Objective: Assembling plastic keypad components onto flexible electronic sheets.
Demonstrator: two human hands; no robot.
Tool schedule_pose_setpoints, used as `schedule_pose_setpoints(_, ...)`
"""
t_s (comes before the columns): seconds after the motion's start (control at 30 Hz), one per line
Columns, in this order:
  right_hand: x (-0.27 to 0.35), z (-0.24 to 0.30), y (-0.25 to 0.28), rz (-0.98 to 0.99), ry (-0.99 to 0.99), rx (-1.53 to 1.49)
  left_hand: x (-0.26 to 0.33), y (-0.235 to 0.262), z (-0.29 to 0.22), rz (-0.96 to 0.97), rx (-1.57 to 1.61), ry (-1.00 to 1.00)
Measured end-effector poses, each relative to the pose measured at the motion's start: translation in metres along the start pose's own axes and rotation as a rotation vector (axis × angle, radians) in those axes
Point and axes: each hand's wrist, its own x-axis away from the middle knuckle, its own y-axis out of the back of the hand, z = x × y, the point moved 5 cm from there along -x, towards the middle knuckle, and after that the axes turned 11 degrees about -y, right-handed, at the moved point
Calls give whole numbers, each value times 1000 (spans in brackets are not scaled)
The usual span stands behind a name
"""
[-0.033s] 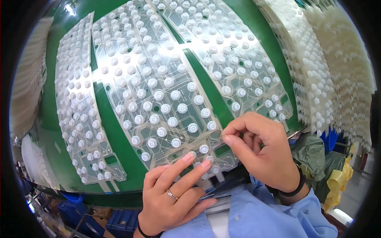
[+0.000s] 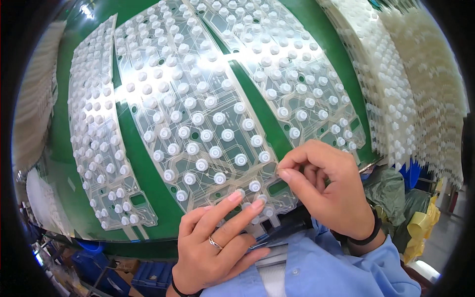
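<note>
Clear keyboard membranes with printed traces and white rubber domes lie on a green work surface. On the near end of the middle keyboard membrane (image 2: 213,163) rest the outstretched fingertips of my left hand (image 2: 217,242), fingers apart, touching domes. My right hand (image 2: 329,190) is closed, thumb and index finger pinched together at that membrane's near right edge; any small thing between them is hidden. Another membrane (image 2: 101,143) lies to the left, and a third membrane (image 2: 297,89) to the right.
A tall stack of domed membranes (image 2: 391,94) stands at the right edge, beside a pale layered stack (image 2: 430,99). More pale sheets (image 2: 37,99) stand far left. Below the surface are blue crates (image 2: 151,277), a dark plastic bag (image 2: 386,188) and yellow material (image 2: 423,227).
</note>
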Motion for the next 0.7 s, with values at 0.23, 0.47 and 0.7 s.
schedule_pose_setpoints(0.23, 0, 0, -1, -11, 56, -4, 0, 1, 0, 8, -15, -7)
schedule_pose_setpoints(0.47, 0, 1, -2, -38, 29, 63, -1, 0, 1, 0, -17, -14)
schedule_pose_setpoints(0.7, 1, 4, -5, -77, 45, 131, -1, 0, 0, 1, -21, -12)
